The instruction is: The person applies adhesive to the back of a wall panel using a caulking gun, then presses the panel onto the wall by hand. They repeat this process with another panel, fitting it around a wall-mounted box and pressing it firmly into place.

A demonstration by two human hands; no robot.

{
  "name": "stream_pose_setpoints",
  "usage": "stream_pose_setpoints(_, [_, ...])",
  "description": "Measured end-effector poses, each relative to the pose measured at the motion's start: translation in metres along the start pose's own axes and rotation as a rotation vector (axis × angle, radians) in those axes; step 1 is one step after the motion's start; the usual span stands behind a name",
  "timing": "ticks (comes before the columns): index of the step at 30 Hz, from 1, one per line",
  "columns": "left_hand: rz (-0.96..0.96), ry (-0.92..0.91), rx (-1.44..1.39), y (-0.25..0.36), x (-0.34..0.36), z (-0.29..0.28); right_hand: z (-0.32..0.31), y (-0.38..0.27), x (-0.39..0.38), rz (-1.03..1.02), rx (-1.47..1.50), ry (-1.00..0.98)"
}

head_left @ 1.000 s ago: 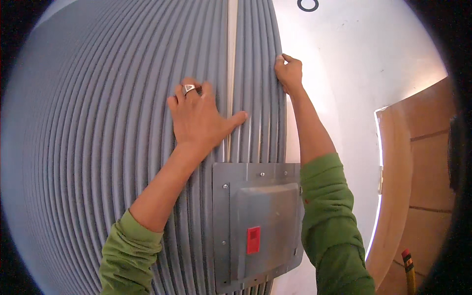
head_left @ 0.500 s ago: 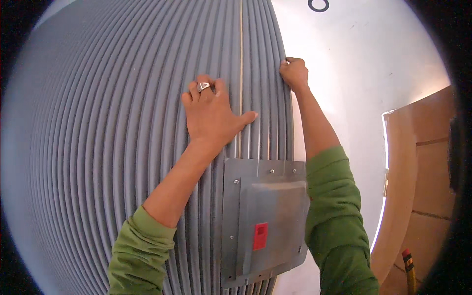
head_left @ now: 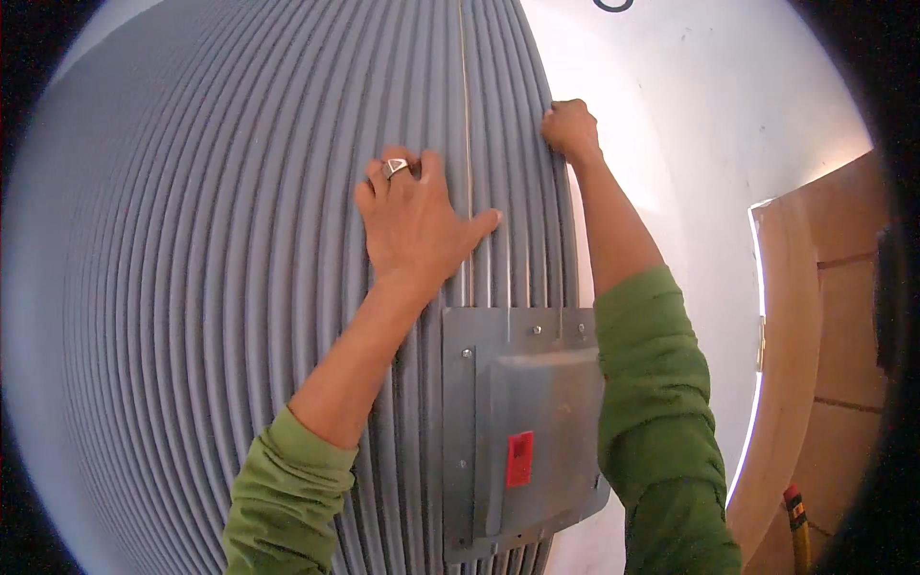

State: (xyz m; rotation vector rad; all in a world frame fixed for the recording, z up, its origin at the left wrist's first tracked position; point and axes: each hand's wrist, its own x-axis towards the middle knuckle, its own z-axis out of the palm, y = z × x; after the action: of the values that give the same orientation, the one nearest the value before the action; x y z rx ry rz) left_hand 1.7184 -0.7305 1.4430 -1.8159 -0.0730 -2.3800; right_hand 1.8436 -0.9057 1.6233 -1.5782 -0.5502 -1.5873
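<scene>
A tall grey ribbed panel (head_left: 240, 249) fills the left and middle of the view, its ribs running up and down. My left hand (head_left: 412, 220), with a silver ring, lies on the ribs; its fingers are bent and the thumb stretches out to the right across a thin pale strip (head_left: 467, 115) between ribs. Higher up, my right hand (head_left: 572, 129) is closed around the panel's right edge, with its fingertips mostly hidden. Below the hands, a flat metal cover plate (head_left: 551, 422) with screws and a red label (head_left: 518, 459) is fixed over the ribs.
A white wall (head_left: 671, 115) rises on the right behind the panel, with part of a black ring (head_left: 613, 5) at the top. Farther right stands a brown panelled door (head_left: 843, 307) with bright light along its edge. A pencil (head_left: 797, 527) with a red end shows at lower right.
The view has shifted slightly, so the cover plate sits a little farther right. My right hand appears slightly higher along the edge, its fingers more curled. My left hand keeps its pose.
</scene>
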Motion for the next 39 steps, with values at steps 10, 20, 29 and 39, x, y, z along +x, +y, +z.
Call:
stream_pose_setpoints(10, [-0.004, -0.061, -0.033, 0.002, 0.000, 0.006, 0.017, 0.014, 0.005, -0.024, -0.009, 0.022])
stream_pose_setpoints(20, [-0.067, 0.191, 0.162, 0.008, -0.004, 0.030, 0.008, -0.007, -0.042, 0.039, -0.028, 0.028])
stream_pose_setpoints(29, [-0.060, 0.074, 0.228, -0.001, -0.001, 0.037, 0.017, 0.086, -0.055, -0.526, 0.114, 0.212])
stream_pose_setpoints(39, [-0.211, -0.213, 0.267, 0.015, 0.004, 0.007, -0.051, 0.203, -0.063, -0.845, -0.207, 0.515])
